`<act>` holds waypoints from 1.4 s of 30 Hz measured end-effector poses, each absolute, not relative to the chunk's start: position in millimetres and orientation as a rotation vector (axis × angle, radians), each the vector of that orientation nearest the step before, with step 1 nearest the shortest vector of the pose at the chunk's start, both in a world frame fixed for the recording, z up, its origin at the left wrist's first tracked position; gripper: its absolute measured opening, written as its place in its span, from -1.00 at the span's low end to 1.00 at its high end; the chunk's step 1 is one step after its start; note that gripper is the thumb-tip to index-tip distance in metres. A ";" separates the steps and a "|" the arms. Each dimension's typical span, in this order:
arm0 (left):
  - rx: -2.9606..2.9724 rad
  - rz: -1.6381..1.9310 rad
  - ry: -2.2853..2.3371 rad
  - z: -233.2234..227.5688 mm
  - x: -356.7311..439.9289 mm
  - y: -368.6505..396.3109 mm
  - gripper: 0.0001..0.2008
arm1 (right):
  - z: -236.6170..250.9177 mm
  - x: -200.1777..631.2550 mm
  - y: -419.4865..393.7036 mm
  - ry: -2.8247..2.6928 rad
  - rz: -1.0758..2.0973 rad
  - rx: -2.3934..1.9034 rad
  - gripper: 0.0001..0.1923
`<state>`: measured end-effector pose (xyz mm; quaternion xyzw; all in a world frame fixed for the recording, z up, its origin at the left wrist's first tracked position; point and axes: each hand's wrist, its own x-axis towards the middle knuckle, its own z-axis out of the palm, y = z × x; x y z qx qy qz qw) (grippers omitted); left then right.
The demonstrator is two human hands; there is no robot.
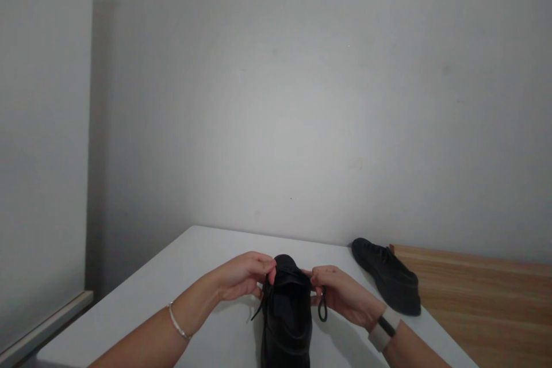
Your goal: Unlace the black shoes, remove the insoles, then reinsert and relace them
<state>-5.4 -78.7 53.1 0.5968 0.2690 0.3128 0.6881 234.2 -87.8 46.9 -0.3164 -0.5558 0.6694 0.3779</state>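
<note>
A black lace-up shoe [287,342] stands on the white table with its toe pointing away from me and its opening facing me. My left hand [241,277] is at the left side of the lacing, thumb and fingers pinched on the shoelace; a loose lace end [257,311] dangles below it. On the other side, my right hand [340,294] pinches the lace too, and a loop of lace [322,319] hangs beneath its fingers. The heel runs past the bottom of the view.
A second black shoe [388,277] lies toward the back right of the white table [224,336], by its edge. Beyond that edge is a wood-grain surface [487,305]. A grey wall [302,98] rises behind, and a pale ledge [52,322] runs along the left.
</note>
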 end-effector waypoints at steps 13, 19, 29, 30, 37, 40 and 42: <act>1.722 0.900 0.850 79.3 13.6 -95.6 -0.61 | 96.5 221.0 -107.7 -1.897 1.038 -0.964 -0.68; 1.494 0.915 0.497 77.4 28.7 -96.4 -0.68 | 103.2 208.4 -106.2 -1.946 1.092 -0.708 -0.67; 1.341 0.989 0.393 75.6 18.0 -76.9 -0.62 | 82.4 210.0 -88.1 -1.587 1.301 -0.539 -0.80; 1.309 1.019 0.372 73.0 15.5 -73.2 -0.62 | 77.5 211.9 -84.5 -1.525 1.334 -0.524 -0.83; 1.036 1.270 0.227 29.5 -4.6 -46.1 -0.77 | 26.4 225.0 -52.7 -0.940 1.533 -0.259 -0.81; 1.016 1.281 0.187 15.4 -9.5 -40.3 -0.65 | 13.4 230.2 -42.5 -0.836 1.540 -0.248 -0.78; 1.030 1.278 0.167 12.5 -11.4 -38.9 -0.57 | 11.7 233.8 -40.2 -0.846 1.525 -0.230 -0.77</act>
